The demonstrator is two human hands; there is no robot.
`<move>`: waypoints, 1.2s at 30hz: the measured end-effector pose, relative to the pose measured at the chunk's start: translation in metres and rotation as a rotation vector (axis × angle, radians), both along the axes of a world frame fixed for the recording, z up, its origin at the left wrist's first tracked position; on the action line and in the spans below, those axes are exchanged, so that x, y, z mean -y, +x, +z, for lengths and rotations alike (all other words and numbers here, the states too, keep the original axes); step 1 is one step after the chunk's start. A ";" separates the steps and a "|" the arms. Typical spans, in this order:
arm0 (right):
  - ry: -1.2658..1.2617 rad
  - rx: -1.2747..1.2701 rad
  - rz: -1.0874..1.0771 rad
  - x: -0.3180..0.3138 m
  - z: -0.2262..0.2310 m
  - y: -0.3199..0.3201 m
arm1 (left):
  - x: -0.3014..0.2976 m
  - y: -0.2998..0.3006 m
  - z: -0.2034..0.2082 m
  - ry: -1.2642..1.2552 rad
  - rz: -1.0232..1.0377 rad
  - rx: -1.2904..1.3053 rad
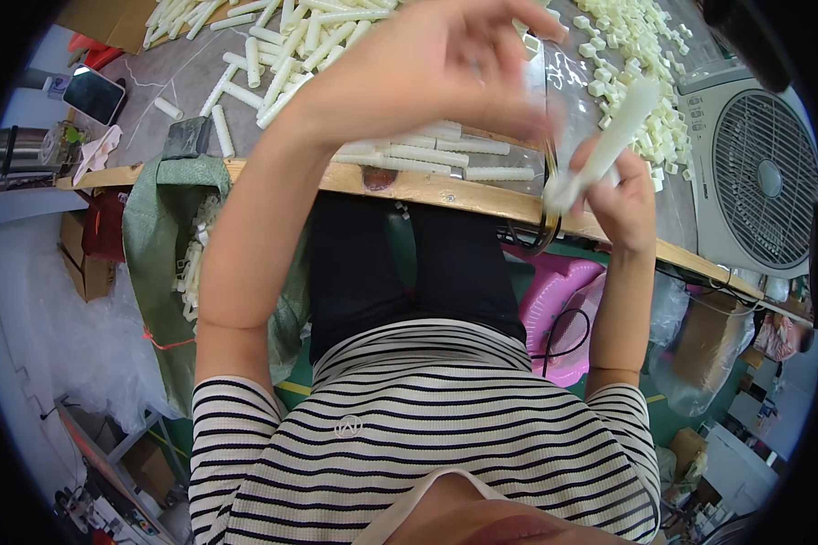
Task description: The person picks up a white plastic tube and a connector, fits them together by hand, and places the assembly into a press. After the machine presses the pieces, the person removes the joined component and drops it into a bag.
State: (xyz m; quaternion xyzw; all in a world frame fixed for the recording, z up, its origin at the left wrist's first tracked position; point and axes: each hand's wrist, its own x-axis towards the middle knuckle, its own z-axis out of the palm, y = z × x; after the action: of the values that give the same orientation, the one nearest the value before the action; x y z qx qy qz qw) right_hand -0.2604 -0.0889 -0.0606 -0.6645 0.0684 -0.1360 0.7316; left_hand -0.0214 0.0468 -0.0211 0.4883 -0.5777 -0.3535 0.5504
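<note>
My right hand (623, 194) is closed round a whitish plastic tube (620, 132), which slants up to the right and is smeared by motion. Over the table, my left hand (463, 68) is blurred too; its thumb and fingers look apart, and I see nothing held in it. Ribbed cream tubes (286, 50) lie in a loose pile behind and left of that hand. More tubes (409, 162) are lined up along the wooden front edge, under my left wrist. Small cream cube-shaped pieces (650, 123) are heaped beyond my right hand. A dark cable loop (547, 222) hangs beside the tube in my right hand.
A grey box fan (762, 173) stands at the table's right end. At the left are a phone (94, 95) and a metal flask (23, 150). A green sack (154, 236) of cream pieces hangs at the wooden edge (427, 186). Below right sits a pink plastic basin (554, 291).
</note>
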 end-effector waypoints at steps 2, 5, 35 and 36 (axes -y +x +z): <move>0.163 0.264 -0.229 0.006 -0.008 0.019 | 0.023 -0.009 0.004 -0.025 0.326 0.107; -0.175 0.250 -0.511 0.017 -0.015 0.055 | 0.060 -0.009 0.001 -0.070 0.407 0.010; -1.651 -0.841 -0.653 0.112 -0.042 0.014 | -0.018 0.016 -0.028 0.134 0.342 -0.195; -1.651 -0.834 -0.646 0.105 -0.041 0.019 | -0.019 0.014 -0.029 0.136 0.351 -0.195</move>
State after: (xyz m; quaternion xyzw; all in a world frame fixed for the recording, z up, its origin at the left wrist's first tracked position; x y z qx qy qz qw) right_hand -0.2413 -0.1938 -0.1016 -0.9116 0.3834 -0.0893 -0.1188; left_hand -0.0079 0.0656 -0.0501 0.5808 -0.4025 -0.3361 0.6227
